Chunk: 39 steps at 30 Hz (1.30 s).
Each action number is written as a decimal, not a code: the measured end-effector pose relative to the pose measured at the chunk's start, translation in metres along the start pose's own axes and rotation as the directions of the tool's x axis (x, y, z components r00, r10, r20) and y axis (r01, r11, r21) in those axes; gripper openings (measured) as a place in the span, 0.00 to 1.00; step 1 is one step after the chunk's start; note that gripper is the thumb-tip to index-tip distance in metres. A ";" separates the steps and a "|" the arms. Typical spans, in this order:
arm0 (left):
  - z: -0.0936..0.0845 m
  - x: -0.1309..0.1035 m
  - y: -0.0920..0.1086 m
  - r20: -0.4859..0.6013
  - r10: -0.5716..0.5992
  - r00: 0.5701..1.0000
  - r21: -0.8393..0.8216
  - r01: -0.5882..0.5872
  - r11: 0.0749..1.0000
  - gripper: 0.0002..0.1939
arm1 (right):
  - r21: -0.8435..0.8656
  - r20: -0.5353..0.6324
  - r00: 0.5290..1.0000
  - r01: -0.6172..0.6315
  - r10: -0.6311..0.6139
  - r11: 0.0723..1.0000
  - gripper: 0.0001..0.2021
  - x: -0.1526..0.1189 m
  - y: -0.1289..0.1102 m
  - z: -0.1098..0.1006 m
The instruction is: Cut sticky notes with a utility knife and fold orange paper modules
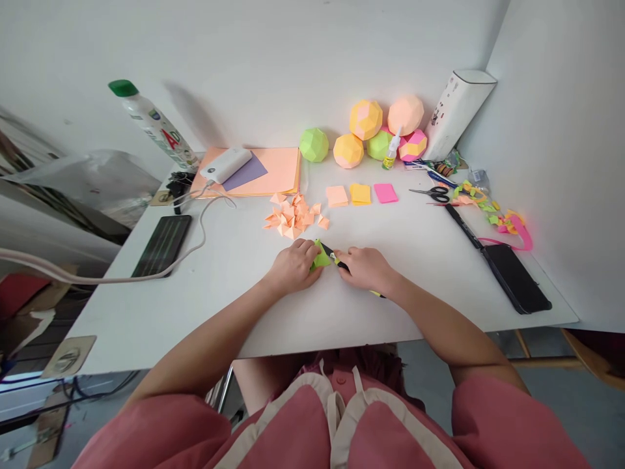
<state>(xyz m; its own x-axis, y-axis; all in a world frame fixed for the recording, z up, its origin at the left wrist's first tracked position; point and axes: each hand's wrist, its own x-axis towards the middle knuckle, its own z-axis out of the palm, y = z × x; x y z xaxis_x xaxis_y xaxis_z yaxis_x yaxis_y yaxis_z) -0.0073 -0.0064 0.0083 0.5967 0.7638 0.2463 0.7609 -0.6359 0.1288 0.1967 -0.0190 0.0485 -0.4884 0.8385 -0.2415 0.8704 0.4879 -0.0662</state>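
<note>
My left hand is at the middle of the white table, its fingers closed on a small piece of green paper. My right hand grips a utility knife with a black and yellow body. The knife's dark tip lies against the upper right edge of the green paper, and its tail end shows below my right palm. Just beyond my hands is a loose pile of folded peach paper pieces. Small stacks of peach paper, yellow paper and pink paper lie behind.
Several faceted paper balls and a glue bottle stand by the wall. Scissors, paper scraps and a black case are at right. A phone, cable, power bank and white bottle occupy the left.
</note>
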 end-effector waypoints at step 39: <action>0.003 -0.004 -0.012 -0.025 -0.016 1.000 -0.023 0.015 1.000 0.13 | 0.272 0.037 0.991 0.112 -0.126 0.956 0.24 -0.020 0.037 -0.011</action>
<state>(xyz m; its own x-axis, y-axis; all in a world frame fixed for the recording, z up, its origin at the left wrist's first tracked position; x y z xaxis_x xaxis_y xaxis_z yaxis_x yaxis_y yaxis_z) -0.0185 -0.0016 0.0031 0.5778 0.7707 0.2685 0.7640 -0.6265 0.1544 0.2379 -0.0151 0.0617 -0.5918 0.7605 -0.2672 0.7943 0.4938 -0.3539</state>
